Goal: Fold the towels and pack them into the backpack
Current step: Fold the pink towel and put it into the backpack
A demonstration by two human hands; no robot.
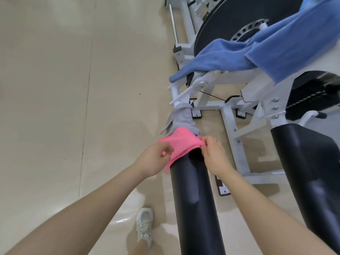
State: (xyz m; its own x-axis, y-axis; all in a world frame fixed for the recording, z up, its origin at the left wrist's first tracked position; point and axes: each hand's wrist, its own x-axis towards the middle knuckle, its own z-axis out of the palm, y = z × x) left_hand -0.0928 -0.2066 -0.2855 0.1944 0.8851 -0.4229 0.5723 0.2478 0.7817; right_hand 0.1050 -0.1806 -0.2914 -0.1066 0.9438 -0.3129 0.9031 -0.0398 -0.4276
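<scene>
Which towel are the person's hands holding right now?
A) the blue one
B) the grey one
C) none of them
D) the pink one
D: both the left hand and the right hand pinch the pink towel draped over the end of the black padded roller.

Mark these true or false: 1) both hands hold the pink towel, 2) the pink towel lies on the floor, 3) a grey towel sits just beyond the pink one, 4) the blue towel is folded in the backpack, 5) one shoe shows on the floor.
1) True: the left hand and right hand pinch the pink towel.
2) False: it drapes over the end of the black roller.
3) True: the grey towel hangs on the white bar.
4) False: the blue towel lies spread over the machine; no backpack shows.
5) True: a white shoe.
</scene>
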